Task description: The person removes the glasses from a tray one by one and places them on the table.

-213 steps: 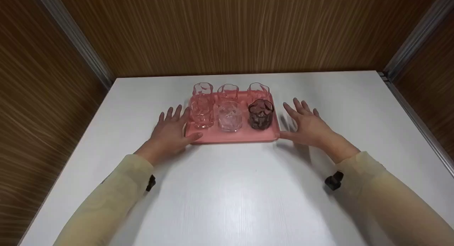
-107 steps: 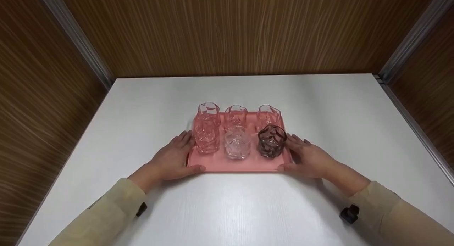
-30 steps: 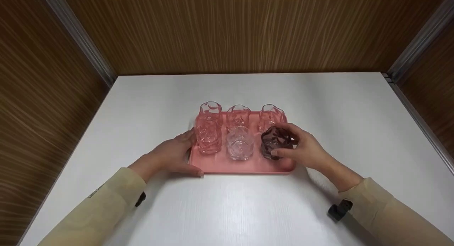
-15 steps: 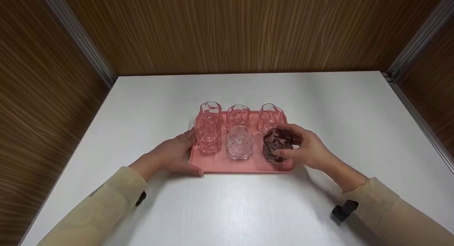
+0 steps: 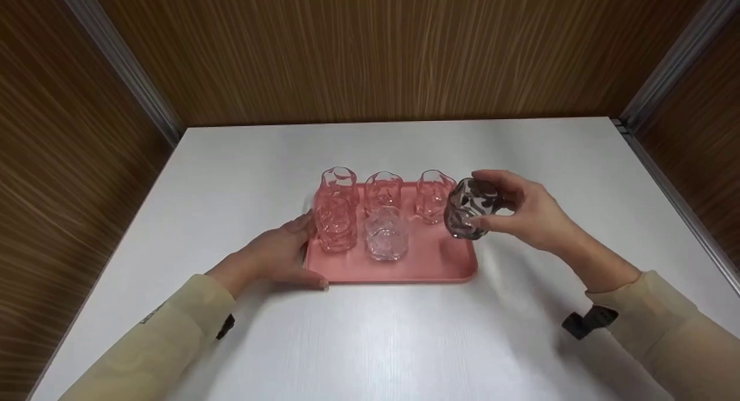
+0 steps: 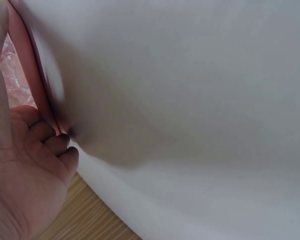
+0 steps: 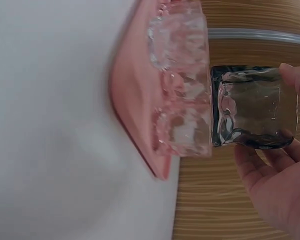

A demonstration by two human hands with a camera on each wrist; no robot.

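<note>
A pink tray (image 5: 428, 262) sits mid-table with several wavy glasses on it: clear ones in the back row, a tall one (image 5: 335, 227) front left and a short clear glass (image 5: 386, 239) front middle. My right hand (image 5: 529, 213) grips a dark smoky glass (image 5: 471, 207) and holds it in the air above the tray's right edge; the right wrist view shows the smoky glass (image 7: 252, 107) between thumb and fingers. My left hand (image 5: 277, 256) rests flat against the tray's left rim (image 6: 32, 65), fingers (image 6: 55, 145) lying by its edge.
The white table (image 5: 370, 343) is boxed in by brown wood-grain walls (image 5: 370, 48) at the back and both sides, with metal corner strips (image 5: 124, 66). Black wrist straps (image 5: 589, 321) sit on both sleeves.
My right hand closed on the smoky glass at the tray's front right, then lifted it up and rightward off the tray. The left hand stayed at the tray's left edge.
</note>
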